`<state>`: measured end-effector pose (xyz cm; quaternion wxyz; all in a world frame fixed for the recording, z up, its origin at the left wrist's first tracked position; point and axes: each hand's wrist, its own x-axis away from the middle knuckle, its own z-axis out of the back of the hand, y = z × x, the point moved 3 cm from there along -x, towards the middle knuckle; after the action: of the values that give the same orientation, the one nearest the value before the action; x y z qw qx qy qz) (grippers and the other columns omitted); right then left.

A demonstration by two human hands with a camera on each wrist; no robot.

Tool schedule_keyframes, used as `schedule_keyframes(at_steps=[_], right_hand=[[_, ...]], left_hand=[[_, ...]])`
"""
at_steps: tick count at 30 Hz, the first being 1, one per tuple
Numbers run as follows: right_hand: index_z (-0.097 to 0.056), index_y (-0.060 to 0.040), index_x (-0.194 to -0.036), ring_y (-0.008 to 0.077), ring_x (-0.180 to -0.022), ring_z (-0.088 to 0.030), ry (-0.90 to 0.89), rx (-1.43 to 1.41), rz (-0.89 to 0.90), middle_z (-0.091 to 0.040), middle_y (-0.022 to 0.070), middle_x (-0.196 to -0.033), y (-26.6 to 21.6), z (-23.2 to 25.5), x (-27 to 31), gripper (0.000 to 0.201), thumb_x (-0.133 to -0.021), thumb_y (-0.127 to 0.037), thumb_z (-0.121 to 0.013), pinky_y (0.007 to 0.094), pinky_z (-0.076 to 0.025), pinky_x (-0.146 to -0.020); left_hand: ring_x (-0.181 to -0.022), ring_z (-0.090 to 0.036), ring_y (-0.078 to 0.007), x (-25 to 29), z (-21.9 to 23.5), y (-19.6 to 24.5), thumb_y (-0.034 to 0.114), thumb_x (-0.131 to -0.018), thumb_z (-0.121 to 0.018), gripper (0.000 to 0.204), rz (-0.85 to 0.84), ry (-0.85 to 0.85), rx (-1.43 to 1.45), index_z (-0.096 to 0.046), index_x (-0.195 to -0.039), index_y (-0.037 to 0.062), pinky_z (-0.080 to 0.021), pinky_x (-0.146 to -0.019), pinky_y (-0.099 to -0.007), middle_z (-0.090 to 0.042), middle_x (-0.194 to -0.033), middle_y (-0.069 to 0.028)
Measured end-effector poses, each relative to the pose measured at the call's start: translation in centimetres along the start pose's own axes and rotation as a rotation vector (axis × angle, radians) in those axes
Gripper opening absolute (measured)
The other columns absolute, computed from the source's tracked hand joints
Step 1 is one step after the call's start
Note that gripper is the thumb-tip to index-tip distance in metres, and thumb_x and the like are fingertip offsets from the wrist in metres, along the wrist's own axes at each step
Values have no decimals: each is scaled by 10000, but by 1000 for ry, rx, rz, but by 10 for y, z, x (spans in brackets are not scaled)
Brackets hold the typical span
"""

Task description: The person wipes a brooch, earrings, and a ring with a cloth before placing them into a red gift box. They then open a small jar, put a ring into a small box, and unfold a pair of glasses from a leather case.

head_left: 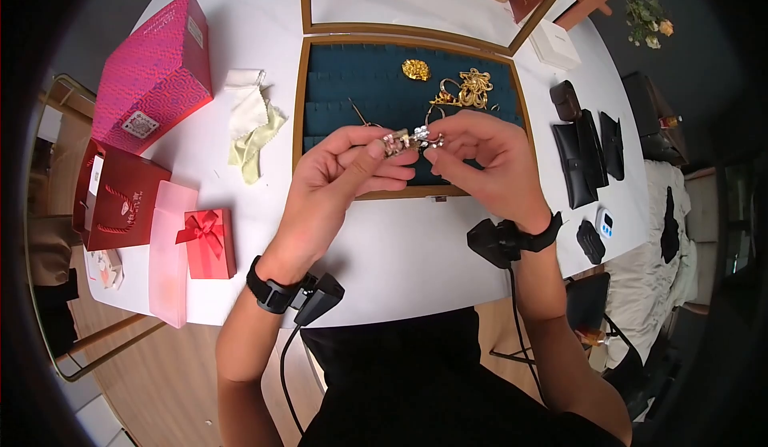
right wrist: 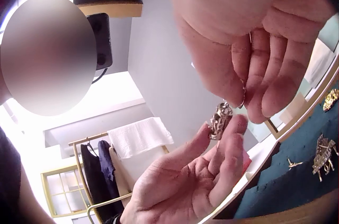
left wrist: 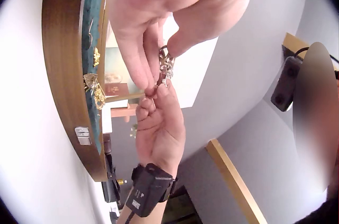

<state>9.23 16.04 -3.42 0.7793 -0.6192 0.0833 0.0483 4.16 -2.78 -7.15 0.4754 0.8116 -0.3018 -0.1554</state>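
Observation:
Both hands meet over the front of a teal-lined wooden jewelry case [head_left: 298, 111]. My left hand [head_left: 320, 179] pinches one end of a silvery, sparkling piece of linked jewelry [head_left: 396, 141] between thumb and fingers. At its other end, the thumb and index finger of my right hand [head_left: 500, 159] pinch it. In the left wrist view the jewelry [left wrist: 166, 65] shows chain-like links between the fingertips. In the right wrist view it looks like a chunky silver bundle [right wrist: 220, 121] above the left palm. Fingers hide part of it.
In the case lie a gold ornament [head_left: 415, 69] and tangled gold jewelry [head_left: 475, 87]. The glass lid [head_left: 400, 29] stands raised behind. A cloth [head_left: 248, 123], a red gift box [head_left: 210, 251] and a pink box [head_left: 160, 71] are left; black pouches [head_left: 578, 159] are right.

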Motion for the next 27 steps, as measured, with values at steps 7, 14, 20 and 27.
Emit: schedule_keyframes(at_steps=[7, 14, 20, 27], right_hand=[[-631, 36, -1145, 62, -758, -633, -61, -139, -66, -670, 37, -915, -3, -5, 4, 242, -903, 39, -627, 195, -503, -650], [-648, 6, -1204, 61, -767, -617, -123, -156, -44, -632, 38, -959, -5, -4, 6, 282, -930, 37, -591, 196, -497, -642], [-649, -2, -1243, 64, -699, -576, -130, -64, -6, -578, 27, -900, -2, -7, 6, 290, -971, -1, -546, 190, -463, -591], [-574, -72, -1353, 57, -709, -562, -131, -127, -45, -600, 21, -925, 6, -7, 5, 349, -1007, -101, -539, 181, -450, -592]], left_hand=[[-929, -680, -162, 1, 7, -6, 110, -981, -594, 237, 50, -69, -26, -611, -1176, -23, -549, -828, -293, -704, -1064, -141], [-854, -672, -118, 4, -3, -1, 4, -888, -701, 200, 137, -100, -31, -662, -1082, -23, -554, -759, -266, -718, -969, -82], [-824, -676, -121, 6, -3, -4, -3, -885, -703, 199, 136, -93, -46, -662, -1078, -25, -559, -746, -268, -723, -962, -85], [-780, -678, -159, 4, 1, -5, -15, -878, -692, 211, 79, -32, -59, -655, -1085, -2, -558, -736, -297, -728, -964, -139]])
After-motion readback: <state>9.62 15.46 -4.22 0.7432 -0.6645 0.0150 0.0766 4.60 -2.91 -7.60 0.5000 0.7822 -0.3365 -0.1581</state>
